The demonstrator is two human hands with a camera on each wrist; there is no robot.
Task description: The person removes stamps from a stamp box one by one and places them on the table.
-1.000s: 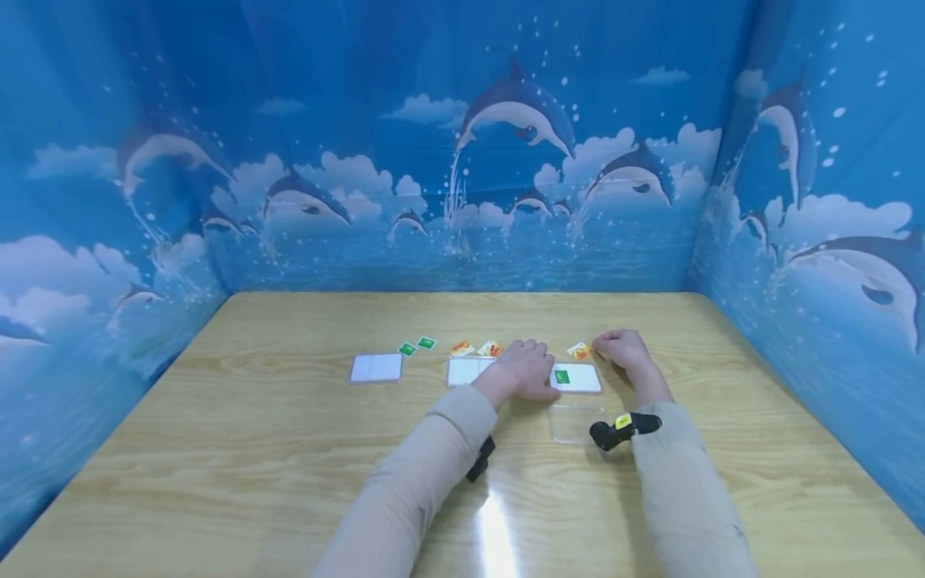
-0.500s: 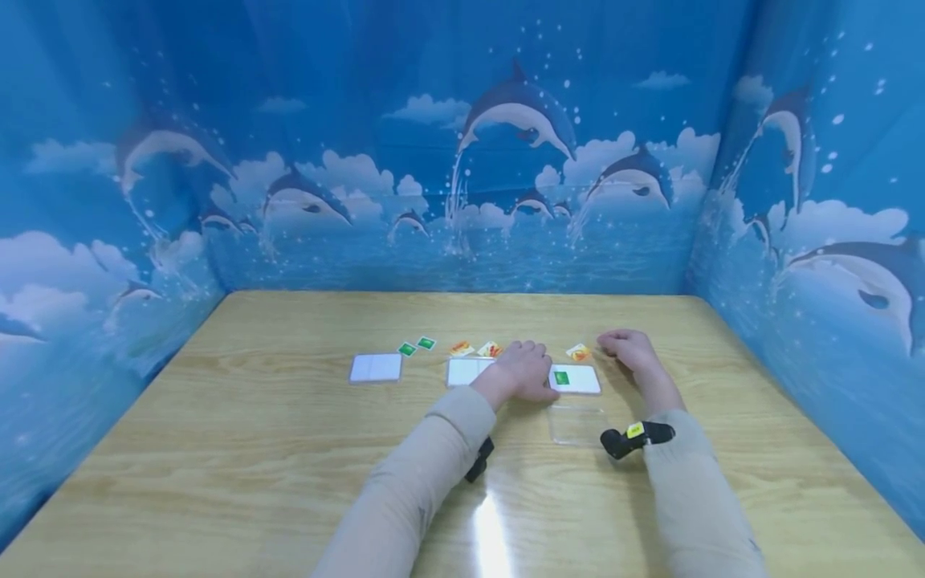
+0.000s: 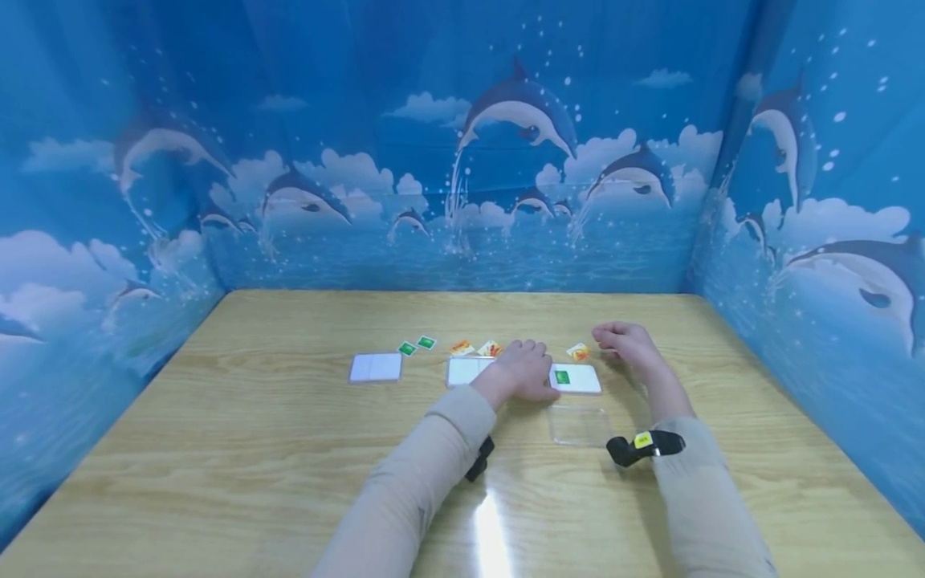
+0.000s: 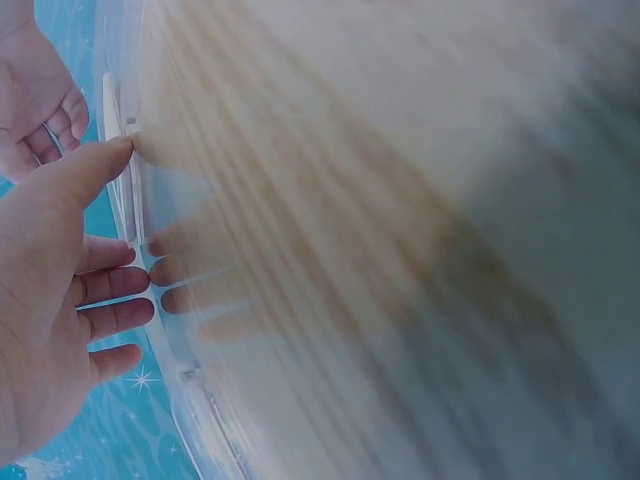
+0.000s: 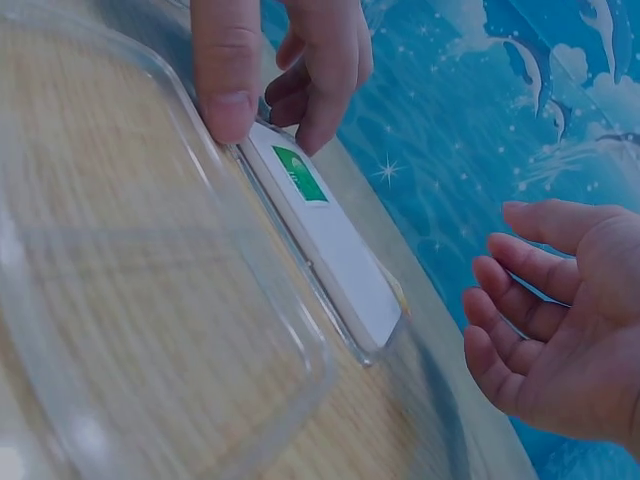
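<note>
My left hand point(image 3: 523, 371) grips the left end of a flat white case point(image 3: 584, 380), thumb on its near edge and fingers at its far edge. A small green sticker-like square point(image 5: 300, 175) lies on the case's white face, close to that hand. To the right of the case, my right hand point(image 3: 625, 345) hovers over the table with its fingers loosely bent and nothing in them. Near its fingertips lies a small orange-and-yellow picture piece point(image 3: 578, 352). A clear plastic cover point(image 3: 553, 429) lies just in front of the case.
Another white case point(image 3: 462, 372) sits partly behind my left wrist, and a third white case point(image 3: 376, 368) lies further left. Two green squares point(image 3: 408, 349) and two orange-and-yellow pieces point(image 3: 489, 348) lie behind them. A dolphin-print curtain point(image 3: 462, 201) borders the wooden table point(image 3: 289, 449).
My right hand has risen slightly, its wrist and forearm swinging to the right while its fingers loosen. The left hand and the case it grips have stayed in place.
</note>
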